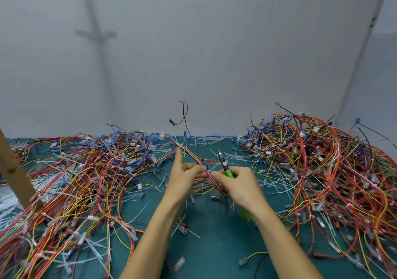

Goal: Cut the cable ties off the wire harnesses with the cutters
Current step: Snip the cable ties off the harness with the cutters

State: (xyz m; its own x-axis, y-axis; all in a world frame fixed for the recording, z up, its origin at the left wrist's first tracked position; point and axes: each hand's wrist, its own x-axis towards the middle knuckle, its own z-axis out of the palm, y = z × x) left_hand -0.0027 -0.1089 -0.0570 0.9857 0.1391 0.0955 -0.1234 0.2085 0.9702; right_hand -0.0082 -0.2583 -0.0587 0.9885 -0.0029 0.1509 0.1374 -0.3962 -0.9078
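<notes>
Teal mat; cutters in curled right hand

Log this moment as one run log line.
left hand: grips multicoloured wire harness | right hand: holds green-handled metal cutters, fingertips on harness | cutters: tips point up, no tie between them | surface: teal mat

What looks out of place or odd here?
Cut tie offcuts litter the green mat, and a slanted wooden post stands at the left wire pile. The cutters in the right hand point up, away from the held harness.
</notes>
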